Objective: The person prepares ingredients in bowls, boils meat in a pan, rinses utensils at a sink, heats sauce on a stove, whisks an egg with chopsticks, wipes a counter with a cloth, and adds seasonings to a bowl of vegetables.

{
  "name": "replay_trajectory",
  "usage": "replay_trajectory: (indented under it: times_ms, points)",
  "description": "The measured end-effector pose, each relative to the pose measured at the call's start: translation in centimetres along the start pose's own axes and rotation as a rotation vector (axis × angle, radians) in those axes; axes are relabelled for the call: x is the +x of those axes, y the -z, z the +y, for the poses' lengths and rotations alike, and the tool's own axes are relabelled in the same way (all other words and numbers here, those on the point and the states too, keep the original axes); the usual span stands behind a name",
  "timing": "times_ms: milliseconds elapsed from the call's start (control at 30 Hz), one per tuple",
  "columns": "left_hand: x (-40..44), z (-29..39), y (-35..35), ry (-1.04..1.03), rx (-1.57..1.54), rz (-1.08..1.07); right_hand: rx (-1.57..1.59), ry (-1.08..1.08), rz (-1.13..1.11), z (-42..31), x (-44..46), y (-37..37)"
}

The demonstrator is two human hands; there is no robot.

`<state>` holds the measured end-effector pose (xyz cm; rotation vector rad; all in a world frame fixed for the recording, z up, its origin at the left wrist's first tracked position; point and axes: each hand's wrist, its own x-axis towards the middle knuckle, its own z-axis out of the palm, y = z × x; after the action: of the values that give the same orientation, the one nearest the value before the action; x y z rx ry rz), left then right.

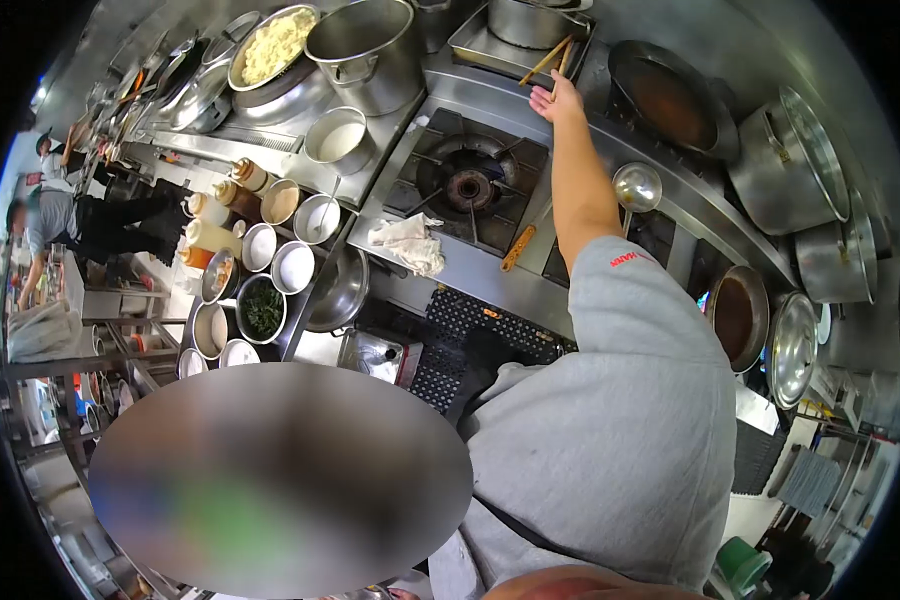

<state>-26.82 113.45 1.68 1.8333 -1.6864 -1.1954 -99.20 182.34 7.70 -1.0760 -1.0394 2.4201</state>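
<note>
Loose or clasping, can't tell: the right hand (560,98) is right at the wooden chopsticks (546,62), palm partly showing. Slim and yellow-brown, the pair splays into a V near the metal pot (535,27), behind the stove. Dark wok (667,100) to the right, ladle (638,186) below it; nearer, a burner (470,188) and crumpled white rag (408,243)!

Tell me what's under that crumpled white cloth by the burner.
The cloth lies on the steel stove edge near the burner; bare metal shows beside it. Whatever is directly beneath the cloth is covered and cannot be seen.
</note>
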Motion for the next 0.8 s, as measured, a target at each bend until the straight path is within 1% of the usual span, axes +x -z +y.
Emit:
replay_trajectory:
  times_ms: [67,133,167,200,267,333,400,433,500,533,600,633,667,733,767,800]
  points:
    - [0.4,0.0,0.7,0.021,0.003,0.003,0.261,0.002,0.021,1.4,-2.0,-0.2]
    - [0.5,-0.2,0.9,0.039,-0.002,-0.001,0.429,-0.199,-0.191,4.0,-0.3,0.5]
    - [0.7,-0.3,1.0,0.048,-0.005,-0.003,0.427,-0.106,-0.234,4.9,-0.6,0.0]
    - [0.9,-0.4,1.6,0.055,-0.008,0.003,0.427,-0.11,-0.238,4.6,-0.7,-0.3]
    - [1.5,-1.0,2.9,0.06,-0.024,0.01,0.578,0.08,-0.14,4.0,-0.9,-1.2]
    - [1.9,-1.6,3.7,0.066,-0.034,0.018,0.428,0.16,-0.05,2.8,-0.7,-1.2]
    - [2.4,-2.0,3.6,0.076,-0.044,0.014,0.294,0.109,-0.129,2.4,1.4,-0.4]
    - [2.3,-2.2,3.4,0.083,-0.047,0.011,0.29,0.112,-0.14,2.3,1.7,-0.8]
    - [2.6,-2.3,3.2,0.092,-0.054,0.013,0.308,0.102,0.003,2.4,1.3,-1.4]
    - [2.8,-2.2,3.3,0.093,-0.051,0.001,0.306,0.1,0.004,2.5,0.7,-1.7]
    - [2.8,-2.4,3.3,0.094,-0.049,-0.006,0.13,0.229,0.262,2.1,-0.8,-3.0]
    - [2.9,-2.4,3.3,0.097,-0.05,-0.01,-0.001,0.291,0.355,1.5,-1.5,-3.4]
    - [2.9,-2.4,3.4,0.104,-0.051,-0.015,0.0,0.289,0.352,1.0,-1.6,-4.1]
    - [3.1,-2.3,3.5,0.105,-0.052,-0.028,-0.119,0.386,0.485,-0.6,-0.4,-5.1]
    - [3.3,-2.3,3.5,0.104,-0.045,-0.031,-0.12,0.385,0.489,-1.1,-0.7,-5.1]
    - [3.4,-2.3,3.9,0.108,-0.048,-0.035,-0.184,0.412,0.451,-2.3,-2.6,-5.5]
